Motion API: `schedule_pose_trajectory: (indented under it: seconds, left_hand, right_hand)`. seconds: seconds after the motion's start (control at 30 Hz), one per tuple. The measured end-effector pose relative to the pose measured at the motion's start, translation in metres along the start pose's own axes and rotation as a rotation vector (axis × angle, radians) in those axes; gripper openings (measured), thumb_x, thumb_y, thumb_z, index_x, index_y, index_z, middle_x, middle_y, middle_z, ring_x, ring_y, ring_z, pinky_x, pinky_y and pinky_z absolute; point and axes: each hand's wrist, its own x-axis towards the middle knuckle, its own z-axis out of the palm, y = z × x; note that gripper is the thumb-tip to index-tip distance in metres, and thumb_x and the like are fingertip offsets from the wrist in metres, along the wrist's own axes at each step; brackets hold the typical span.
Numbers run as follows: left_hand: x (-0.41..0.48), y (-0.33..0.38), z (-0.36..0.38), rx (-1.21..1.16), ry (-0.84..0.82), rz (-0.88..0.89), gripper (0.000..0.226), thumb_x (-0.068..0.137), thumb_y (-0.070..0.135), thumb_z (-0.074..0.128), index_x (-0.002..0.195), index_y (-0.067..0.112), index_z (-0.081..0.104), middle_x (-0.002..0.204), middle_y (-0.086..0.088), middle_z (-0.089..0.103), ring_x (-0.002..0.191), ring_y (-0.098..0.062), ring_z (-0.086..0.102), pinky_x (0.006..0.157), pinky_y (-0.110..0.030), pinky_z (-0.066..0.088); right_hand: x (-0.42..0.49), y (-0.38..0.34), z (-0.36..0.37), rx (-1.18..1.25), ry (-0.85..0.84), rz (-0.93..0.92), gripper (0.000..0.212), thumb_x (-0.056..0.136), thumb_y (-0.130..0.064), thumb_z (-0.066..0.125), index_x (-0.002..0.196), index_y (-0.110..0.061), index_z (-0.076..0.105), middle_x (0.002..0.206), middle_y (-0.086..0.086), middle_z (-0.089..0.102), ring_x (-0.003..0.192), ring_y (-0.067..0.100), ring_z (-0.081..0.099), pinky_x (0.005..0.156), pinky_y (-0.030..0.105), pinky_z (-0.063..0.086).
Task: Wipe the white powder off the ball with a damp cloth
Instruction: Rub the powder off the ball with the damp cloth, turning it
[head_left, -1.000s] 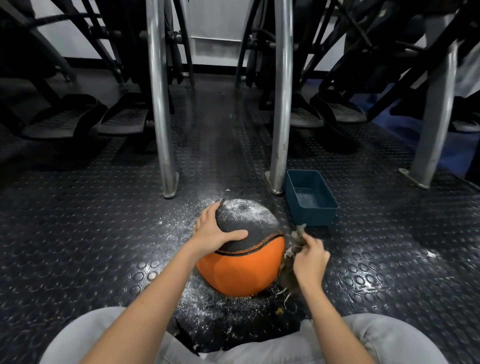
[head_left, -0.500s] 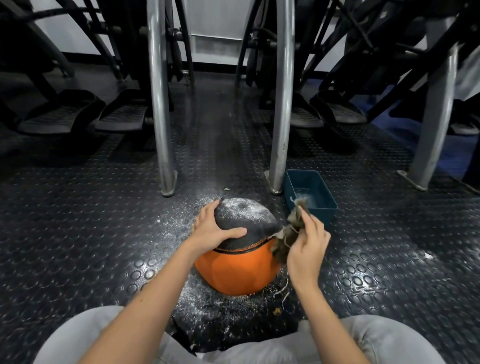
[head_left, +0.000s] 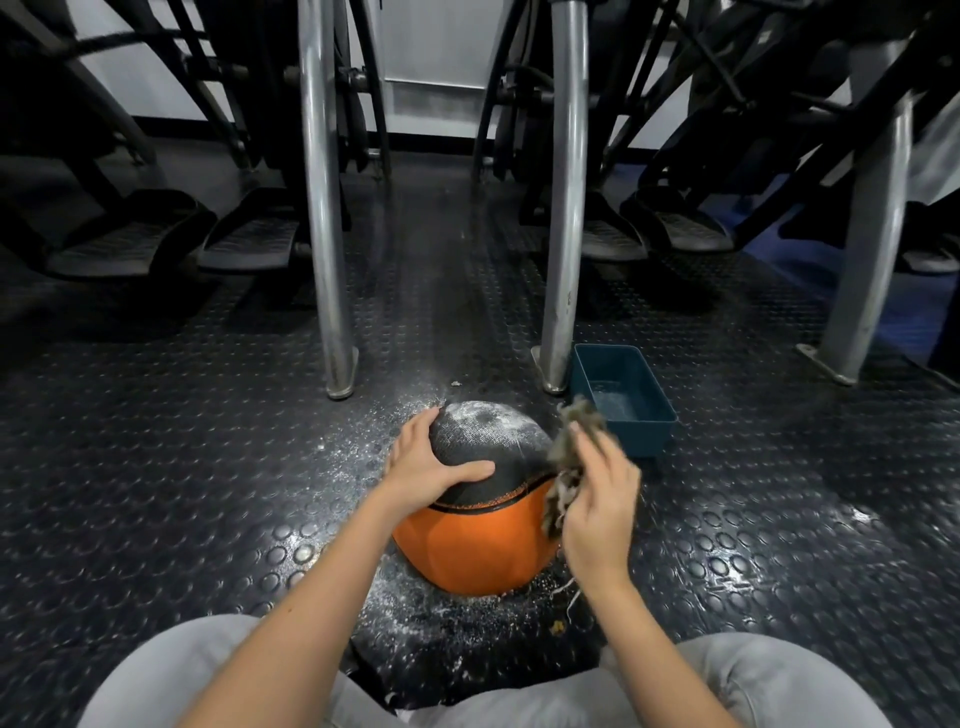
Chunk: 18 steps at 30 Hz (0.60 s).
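First-person view, looking down: a person sits on a gym floor, knees (head_left: 182, 675) in pale grey trousers at the bottom edge. Centre frame, on the floor just ahead of the knees, is the ball (head_left: 467, 540). It is orange below w/ a dark textured cap on top. White powder (head_left: 483, 413) dusts the cap's far side, at 12 o'clock.

The left hand (head_left: 426, 462) lies spread on the ball's 9–10 o'clock shoulder. Fingers are laid over the curve and the thumb stretches across the dark cap; it grips nothing. Prob. it pins the ball so it won't roll under the wiping.

The right hand (head_left: 597, 514) is at the ball's 3 o'clock, fingers closed round a frayed grey cloth (head_left: 566, 447). Rag ends stick out above the fingers and trail below, against the ball's side. The hand is motion-blurred, so it can't be told whether the cloth touches the powdered patch. W/ this much powder on top, wiping looks barely begun.

A teal tub (head_left: 649, 436) sits at 2 o'clock of the ball, just beside it and near the cloth hand. It is likely there for wetting the rag. There is a pale film in its bottom; water or powder, unclear.

Surface: a black studded rubber floor (head_left: 182, 467), glossy, w/ spilt powder (head_left: 405, 592) round the ball, heaviest at 6 and 10 o'clock.

Room: a chrome post (head_left: 324, 234) stands at 11 o'clock beyond the ball, and a second post (head_left: 566, 234) at 1 o'clock. Black exercise machines w/ footplates (head_left: 130, 239) stand far L & R. A white wall (head_left: 431, 52) is behind.
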Motion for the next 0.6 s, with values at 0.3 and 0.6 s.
schedule_pose_trajectory:
  seconds: [0.3,0.6]
  left_hand:
    - [0.001,0.014,0.009,0.078,0.045,0.000,0.108,0.067,0.057,0.076,0.150,0.027,0.012,0.156,0.005,0.009,0.144,-0.023,0.011,0.116,-0.051,0.015]
    - [0.002,0.010,0.005,0.028,0.047,-0.004,0.108,0.067,0.055,0.077,0.150,0.028,0.013,0.154,0.004,0.012,0.143,-0.023,0.014,0.116,-0.049,0.017]
  right_hand:
    - [0.001,0.026,-0.004,0.013,-0.049,0.537,0.046,0.093,0.007,0.036,0.131,-0.011,0.053,0.129,0.007,0.053,0.117,0.024,0.045,0.094,0.031,0.037]
    - [-0.011,0.035,0.008,-0.035,-0.249,0.463,0.050,0.090,0.010,0.039,0.129,-0.016,0.056,0.131,0.002,0.053,0.110,0.016,0.046,0.088,0.025,0.038]
